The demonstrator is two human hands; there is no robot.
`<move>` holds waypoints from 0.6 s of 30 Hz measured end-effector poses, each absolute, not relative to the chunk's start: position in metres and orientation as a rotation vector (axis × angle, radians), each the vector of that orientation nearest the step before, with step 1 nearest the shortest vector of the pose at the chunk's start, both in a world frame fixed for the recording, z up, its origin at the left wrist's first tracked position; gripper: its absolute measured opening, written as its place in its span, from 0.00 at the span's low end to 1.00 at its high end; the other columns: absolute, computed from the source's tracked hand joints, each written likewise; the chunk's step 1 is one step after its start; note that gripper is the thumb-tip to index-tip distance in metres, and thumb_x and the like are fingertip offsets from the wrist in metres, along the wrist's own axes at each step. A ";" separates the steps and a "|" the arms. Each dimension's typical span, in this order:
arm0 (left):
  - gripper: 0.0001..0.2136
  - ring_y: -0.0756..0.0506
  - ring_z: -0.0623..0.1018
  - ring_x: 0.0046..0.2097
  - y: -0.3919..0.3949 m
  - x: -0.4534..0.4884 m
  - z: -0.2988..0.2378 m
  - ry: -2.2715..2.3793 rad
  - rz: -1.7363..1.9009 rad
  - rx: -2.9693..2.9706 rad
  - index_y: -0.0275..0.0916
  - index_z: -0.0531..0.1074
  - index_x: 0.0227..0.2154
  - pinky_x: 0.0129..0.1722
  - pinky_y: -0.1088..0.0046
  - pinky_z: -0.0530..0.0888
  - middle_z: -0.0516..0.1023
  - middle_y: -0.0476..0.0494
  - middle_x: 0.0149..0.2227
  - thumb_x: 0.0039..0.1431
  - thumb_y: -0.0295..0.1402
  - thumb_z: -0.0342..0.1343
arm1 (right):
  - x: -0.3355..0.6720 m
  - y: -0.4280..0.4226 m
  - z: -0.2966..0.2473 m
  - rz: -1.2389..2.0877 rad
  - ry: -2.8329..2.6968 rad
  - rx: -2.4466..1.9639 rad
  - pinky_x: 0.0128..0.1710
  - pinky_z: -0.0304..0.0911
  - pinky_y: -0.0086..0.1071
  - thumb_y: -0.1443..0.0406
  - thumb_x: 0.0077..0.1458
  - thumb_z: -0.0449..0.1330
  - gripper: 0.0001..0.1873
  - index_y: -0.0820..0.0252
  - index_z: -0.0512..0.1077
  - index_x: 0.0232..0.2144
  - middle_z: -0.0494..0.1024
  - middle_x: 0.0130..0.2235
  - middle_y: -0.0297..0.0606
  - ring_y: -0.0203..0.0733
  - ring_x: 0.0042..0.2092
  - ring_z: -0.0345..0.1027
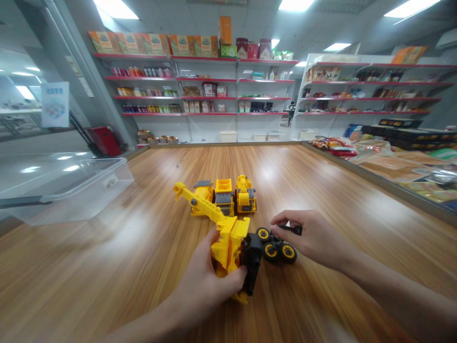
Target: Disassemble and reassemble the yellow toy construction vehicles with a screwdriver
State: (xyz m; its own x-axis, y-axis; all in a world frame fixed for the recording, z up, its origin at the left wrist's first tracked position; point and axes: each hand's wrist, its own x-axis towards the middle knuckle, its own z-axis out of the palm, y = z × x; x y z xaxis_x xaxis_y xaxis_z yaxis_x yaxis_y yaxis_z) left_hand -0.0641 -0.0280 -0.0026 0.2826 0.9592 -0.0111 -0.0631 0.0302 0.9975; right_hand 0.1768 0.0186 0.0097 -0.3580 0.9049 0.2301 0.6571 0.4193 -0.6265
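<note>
My left hand (210, 276) is wrapped round a yellow toy crane truck body (228, 243), tilted up off the table. Its yellow boom (200, 202) points away to the upper left, and a black part (252, 259) faces right. No wheels show on this body. To its right lie several black toy wheels with yellow hubs (279, 251), close together on the wood. Just above them, my right hand (310, 236) pinches a small black piece that looks like a toy screwdriver (294, 229); its front end is hidden by the fingers.
Beyond my hands stand three yellow and grey toy construction trucks (224, 197) in a row. A clear plastic bin (82, 190) sits at the left of the wooden table (160, 267). A tiny piece (177, 166) lies farther back. Packaged goods (403, 166) line the right; stocked shelves (203, 78) stand behind.
</note>
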 end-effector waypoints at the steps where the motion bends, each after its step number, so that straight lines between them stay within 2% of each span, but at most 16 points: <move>1: 0.19 0.47 0.79 0.38 -0.028 -0.064 -0.002 0.956 0.991 1.283 0.39 0.66 0.45 0.37 0.75 0.76 0.78 0.47 0.38 0.50 0.27 0.62 | 0.173 0.015 0.012 0.655 -2.058 -1.279 0.34 0.64 0.29 0.59 0.58 0.60 0.09 0.56 0.76 0.39 0.80 0.32 0.33 0.36 0.33 0.72; 5: 0.19 0.47 0.79 0.40 -0.028 -0.063 -0.001 0.895 0.925 1.384 0.40 0.65 0.47 0.41 0.73 0.76 0.78 0.44 0.42 0.52 0.24 0.60 | 0.156 -0.003 0.013 0.949 -1.906 -1.193 0.28 0.64 0.27 0.55 0.56 0.63 0.19 0.55 0.72 0.48 0.79 0.36 0.34 0.34 0.30 0.71; 9: 0.16 0.49 0.77 0.36 -0.030 -0.065 -0.003 0.804 0.851 1.470 0.40 0.64 0.45 0.35 0.76 0.75 0.76 0.48 0.37 0.54 0.26 0.58 | 0.143 -0.016 0.007 1.123 -1.879 -1.097 0.30 0.65 0.26 0.56 0.50 0.68 0.26 0.52 0.69 0.51 0.78 0.36 0.33 0.35 0.33 0.70; 13: 0.13 0.49 0.75 0.33 -0.031 -0.066 -0.003 0.824 0.790 1.566 0.39 0.64 0.42 0.30 0.76 0.74 0.75 0.48 0.35 0.54 0.26 0.58 | 0.138 -0.019 0.004 1.171 -1.823 -1.113 0.30 0.65 0.26 0.55 0.49 0.69 0.27 0.53 0.69 0.50 0.77 0.33 0.32 0.36 0.33 0.69; 18: 0.23 0.42 0.79 0.42 -0.033 -0.068 -0.002 0.916 0.774 1.659 0.40 0.63 0.49 0.40 0.68 0.77 0.77 0.42 0.43 0.51 0.29 0.62 | 0.139 -0.019 0.005 1.145 -1.794 -1.149 0.23 0.59 0.23 0.55 0.52 0.66 0.22 0.55 0.70 0.48 0.74 0.29 0.31 0.31 0.27 0.64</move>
State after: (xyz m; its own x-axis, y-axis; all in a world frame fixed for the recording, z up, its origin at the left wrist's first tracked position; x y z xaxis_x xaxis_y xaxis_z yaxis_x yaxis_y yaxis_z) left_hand -0.0678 -0.0330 -0.0019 0.4996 0.8648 0.0496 0.1926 -0.1668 0.9670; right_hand 0.1387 -0.0186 0.0048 -0.3547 0.9299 0.0971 0.3036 0.2127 -0.9287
